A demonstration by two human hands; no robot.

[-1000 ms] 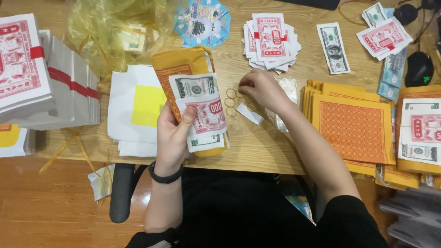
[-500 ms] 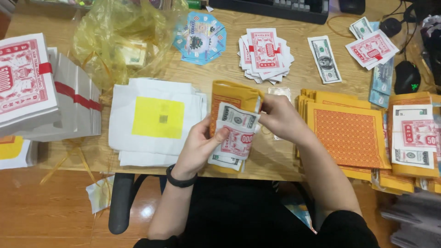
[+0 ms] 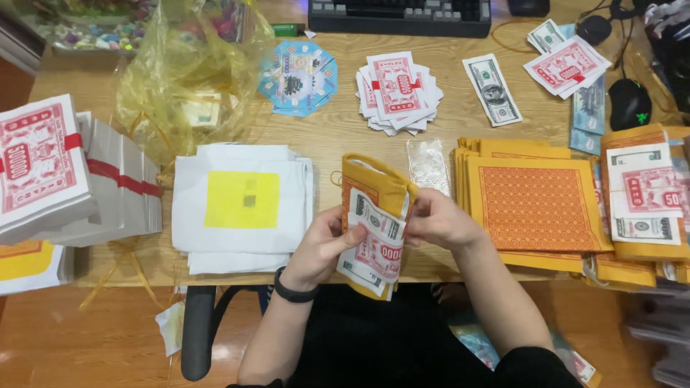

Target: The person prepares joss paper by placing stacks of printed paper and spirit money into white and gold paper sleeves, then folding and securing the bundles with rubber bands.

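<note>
Hands meet over the near edge of a wooden desk (image 3: 460, 126), seen from a head-worn camera looking straight down. The left hand (image 3: 323, 244), with a black band on its wrist, grips a folded bundle of paper notes (image 3: 374, 241): its thumb presses across the front of the bundle and its fingers curl behind, out of sight. The right hand (image 3: 438, 219) pinches the bundle's upper right edge, fingers bent close together. The bundle has an orange sheet outside and green-grey and red-printed notes in front; it is held upright, just above the desk edge and the person's dark lap.

Left of the hands lies a stack of white sheets with a yellow square (image 3: 242, 201) on top. Farther left sit tall bound stacks of red-printed paper (image 3: 43, 165), and behind them a crumpled yellow plastic bag (image 3: 187, 65). Right of the hands, touching nothing held, is a pile of orange patterned sheets (image 3: 535, 205), with a small clear packet (image 3: 428, 164) just beside it. Toward the far edge lie a fanned pile of red and white notes (image 3: 399, 90), a blue paper octagon (image 3: 298, 77), a single green-grey banknote (image 3: 491, 89), a dark keyboard (image 3: 402, 14) and a black computer mouse (image 3: 630, 102).
</note>
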